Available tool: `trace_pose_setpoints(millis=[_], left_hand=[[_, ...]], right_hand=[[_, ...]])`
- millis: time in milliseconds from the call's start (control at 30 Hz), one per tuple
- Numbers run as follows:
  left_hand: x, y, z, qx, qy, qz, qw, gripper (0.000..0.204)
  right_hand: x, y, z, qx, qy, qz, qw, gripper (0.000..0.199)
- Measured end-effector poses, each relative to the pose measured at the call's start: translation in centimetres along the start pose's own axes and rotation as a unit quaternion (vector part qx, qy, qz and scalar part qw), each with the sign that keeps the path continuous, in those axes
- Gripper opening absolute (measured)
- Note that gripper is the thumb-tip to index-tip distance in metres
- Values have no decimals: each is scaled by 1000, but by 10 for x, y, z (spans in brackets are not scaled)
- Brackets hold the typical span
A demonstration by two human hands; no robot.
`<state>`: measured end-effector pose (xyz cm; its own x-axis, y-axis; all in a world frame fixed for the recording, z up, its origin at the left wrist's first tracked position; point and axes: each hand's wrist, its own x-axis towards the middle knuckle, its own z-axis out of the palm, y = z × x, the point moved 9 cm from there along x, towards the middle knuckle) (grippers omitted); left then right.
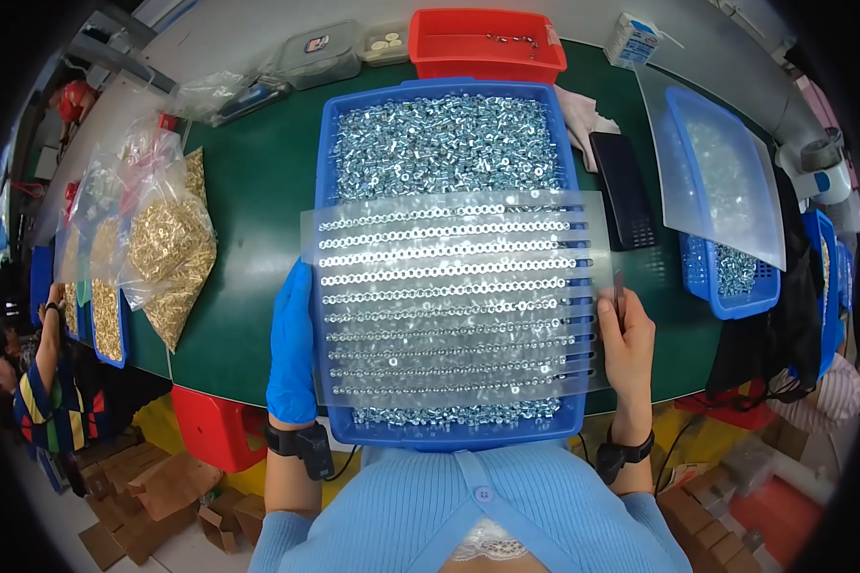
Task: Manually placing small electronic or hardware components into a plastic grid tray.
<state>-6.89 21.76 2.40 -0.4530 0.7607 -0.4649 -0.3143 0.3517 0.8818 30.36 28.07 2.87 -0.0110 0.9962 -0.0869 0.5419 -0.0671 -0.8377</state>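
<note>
A translucent slotted plate (454, 372) lies over a blue tray (571, 420) full of small silvery metal sleeves (444, 143). Rows of the sleeves fill its slots, and a few stray pieces lie across the lower rows. My left hand (293, 349), in a blue glove, closes on the plate's left edge; its fingertips are partly hidden there. At the right edge, my bare right hand (629, 349) is closed, with a thin dark stick (618, 294) between thumb and fingers. Whether it also grips the plate I cannot tell.
A black phone (623, 189) and a cloth (583, 116) lie right of the tray. Behind stands a red bin (487, 67). Bags of brass-coloured parts (170, 239) are at left. Another translucent plate (712, 162) rests on a blue basket (736, 304). A co-worker's arm (46, 349) reaches in far left.
</note>
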Motion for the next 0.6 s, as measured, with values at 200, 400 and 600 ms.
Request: trace_pose_setpoints(millis=[200,400,600], left_hand=[[-19,4,3,21,44,3,999,43],[-19,3,3,21,43,2,999,44],[-15,-4,-1,5,21,-1,1000,44]], right_hand=[[-14,1,-3,7,-6,15,1000,17],[-14,0,-2,12,-7,5,1000,17],[-14,3,2,36,0,-6,999,17]])
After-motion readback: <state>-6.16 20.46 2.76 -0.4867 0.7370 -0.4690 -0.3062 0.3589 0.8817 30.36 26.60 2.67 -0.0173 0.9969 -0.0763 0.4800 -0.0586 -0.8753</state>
